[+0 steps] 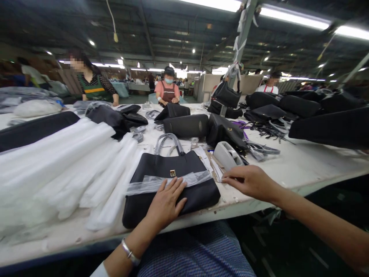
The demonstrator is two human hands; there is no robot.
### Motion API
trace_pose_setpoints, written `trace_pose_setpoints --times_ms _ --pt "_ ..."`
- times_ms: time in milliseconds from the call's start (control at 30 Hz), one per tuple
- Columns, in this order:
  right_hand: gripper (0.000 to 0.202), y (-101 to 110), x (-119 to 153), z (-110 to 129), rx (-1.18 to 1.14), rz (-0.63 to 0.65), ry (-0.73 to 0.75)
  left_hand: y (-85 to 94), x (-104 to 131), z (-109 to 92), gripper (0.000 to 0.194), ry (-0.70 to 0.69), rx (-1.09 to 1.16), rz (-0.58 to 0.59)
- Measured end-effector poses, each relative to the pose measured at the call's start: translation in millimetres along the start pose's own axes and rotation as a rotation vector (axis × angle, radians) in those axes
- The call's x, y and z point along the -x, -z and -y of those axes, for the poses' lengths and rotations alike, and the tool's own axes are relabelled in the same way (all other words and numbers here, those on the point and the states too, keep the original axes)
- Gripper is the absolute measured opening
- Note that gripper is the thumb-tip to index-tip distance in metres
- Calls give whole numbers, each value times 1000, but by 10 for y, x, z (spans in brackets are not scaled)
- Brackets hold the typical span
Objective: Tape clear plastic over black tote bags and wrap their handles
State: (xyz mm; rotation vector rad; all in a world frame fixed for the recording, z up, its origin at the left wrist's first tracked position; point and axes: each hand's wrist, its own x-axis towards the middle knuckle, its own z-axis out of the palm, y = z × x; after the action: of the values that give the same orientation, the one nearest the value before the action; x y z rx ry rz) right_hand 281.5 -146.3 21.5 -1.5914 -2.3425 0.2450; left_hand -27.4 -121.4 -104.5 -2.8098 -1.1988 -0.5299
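Observation:
A black handbag (170, 163) lies on the white table in front of me, its handles wrapped in clear film and a gold buckle at its middle. Across its front runs a strip of clear plastic film (141, 187). My left hand (168, 198) rests flat on the film and the bag, fingers spread. To the right of the bag, my right hand (249, 180) pinches the near end of a white paper strip (216, 169) among several loose strips. A grey tape dispenser (226, 156) stands just behind that hand.
Rolled white foam sheets (72, 165) cover the table on the left. More black bags (186, 126) sit behind the handbag, with others piled at the right (331, 127). A metal post (242, 42) rises at the back. Co-workers (167, 88) stand across the table.

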Motion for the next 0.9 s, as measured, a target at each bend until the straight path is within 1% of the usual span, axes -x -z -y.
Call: trace_pose_setpoints --times_ms 100,167,267,367,433,500,633,733,900 --pt "34 -217 -427 277 -91 87 40 18 -5 -9 51 15 18 15" --pt "36 -388 -683 379 -102 159 60 18 -2 -12 51 19 28 16" --pt "38 -614 -978 428 -92 256 42 4 12 -14 51 18 32 11" --pt "36 -735 -1146 453 37 341 -40 -6 25 -19 51 18 19 -5" --pt "34 -752 -1200 493 163 375 -79 -2 28 -25 51 21 14 -16" --pt "32 -735 -1233 548 235 401 -86 9 25 -30 51 19 9 -22" --pt "29 -672 -1310 651 304 452 -89 38 1 -32 50 -8 -2 8" --pt "31 -641 -1375 706 348 490 -104 57 -17 -28 50 -22 5 41" --pt "34 -597 -1425 774 376 539 -149 80 -17 -27 50 -24 1 48"
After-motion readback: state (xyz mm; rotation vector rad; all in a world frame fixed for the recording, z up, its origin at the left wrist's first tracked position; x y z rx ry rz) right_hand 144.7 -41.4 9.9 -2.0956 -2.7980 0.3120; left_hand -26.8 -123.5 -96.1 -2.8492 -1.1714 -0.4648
